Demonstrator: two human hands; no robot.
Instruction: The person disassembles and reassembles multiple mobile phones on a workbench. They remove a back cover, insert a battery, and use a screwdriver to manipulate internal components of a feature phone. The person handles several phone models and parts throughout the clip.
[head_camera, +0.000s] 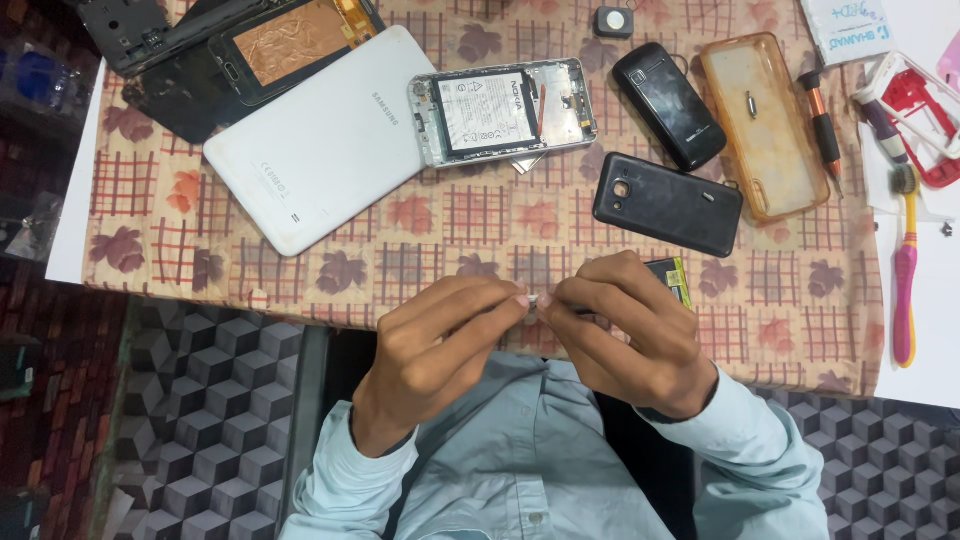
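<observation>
Pinching small metal part (534, 301) crosswise

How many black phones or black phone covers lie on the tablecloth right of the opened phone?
2. One rounded black phone lies beside the orange case. One flat black back cover lies below it, above the right hand. Others may be hidden.

Bare cloth (480, 215) between hands (535, 335) and phones (667, 203)
</observation>
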